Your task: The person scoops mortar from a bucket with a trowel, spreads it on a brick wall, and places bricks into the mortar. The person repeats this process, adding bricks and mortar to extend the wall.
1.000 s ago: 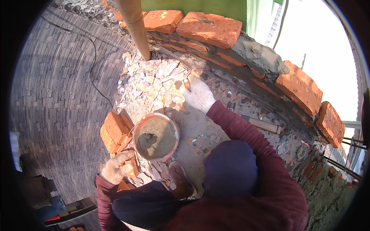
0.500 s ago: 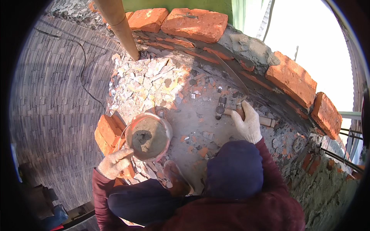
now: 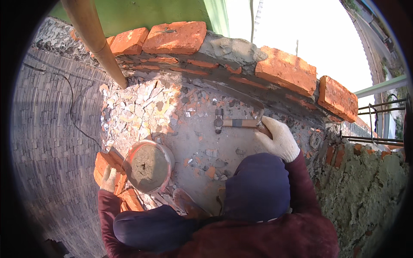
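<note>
My right hand [image 3: 282, 138], in a white knit glove, is closed around the handle of a trowel [image 3: 257, 104]. Its narrow grey blade points up and left toward the foot of the brick wall. A hammer [image 3: 241, 123] with a wooden handle lies on the ground beside that hand, the handle's end hidden behind the trowel and fingers. At the left, my gloved left hand [image 3: 109, 179] grips an orange brick [image 3: 101, 165] in a small pile; some fingers are hidden. Just right of it stands a bucket [image 3: 171, 165] holding grey mortar [image 3: 148, 167].
A curved low wall carries bricks [image 3: 174, 38] and fresh mortar [image 3: 232, 48] along the far side. A bamboo pole [image 3: 101, 47] slants down at upper left. Rubble [image 3: 146, 103] covers the ground. Steel bars [image 3: 374, 139] stick out at right, above a rough mortared wall [image 3: 361, 193].
My left hand has moved from beside the bucket rim onto the brick pile. My right hand still holds the trowel near the hammer. The view has swung right, so the scene sits farther left.
</note>
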Demonstrator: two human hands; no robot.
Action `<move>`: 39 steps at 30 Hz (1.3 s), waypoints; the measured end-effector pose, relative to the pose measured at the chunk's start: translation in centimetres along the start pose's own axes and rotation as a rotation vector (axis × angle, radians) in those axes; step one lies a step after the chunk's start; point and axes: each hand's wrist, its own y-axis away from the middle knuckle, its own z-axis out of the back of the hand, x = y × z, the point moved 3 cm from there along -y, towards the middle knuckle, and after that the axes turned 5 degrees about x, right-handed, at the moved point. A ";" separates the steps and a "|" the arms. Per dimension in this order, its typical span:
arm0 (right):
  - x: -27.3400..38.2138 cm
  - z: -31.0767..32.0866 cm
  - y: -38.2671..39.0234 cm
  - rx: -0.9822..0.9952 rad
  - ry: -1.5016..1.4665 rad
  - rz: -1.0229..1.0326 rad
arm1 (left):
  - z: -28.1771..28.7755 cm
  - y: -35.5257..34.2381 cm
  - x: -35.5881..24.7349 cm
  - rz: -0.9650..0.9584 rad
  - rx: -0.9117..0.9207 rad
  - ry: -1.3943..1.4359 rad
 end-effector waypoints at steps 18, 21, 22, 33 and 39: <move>-10.4 -11.1 -5.5 0.163 0.591 -0.197 | -5.5 -1.6 12.9 0.088 0.175 0.953; -10.3 -11.3 -4.4 0.074 0.617 -0.202 | -5.3 -1.0 14.5 0.098 0.173 0.992; -9.8 -11.2 -3.2 0.069 0.567 -0.243 | -5.0 -0.6 15.1 0.106 0.166 1.000; -17.0 -5.5 24.1 -0.368 0.398 -0.732 | -3.4 3.5 15.3 0.091 0.207 1.118; -4.3 1.2 14.2 -0.378 0.172 -0.435 | -5.1 10.0 -8.3 0.019 0.405 1.226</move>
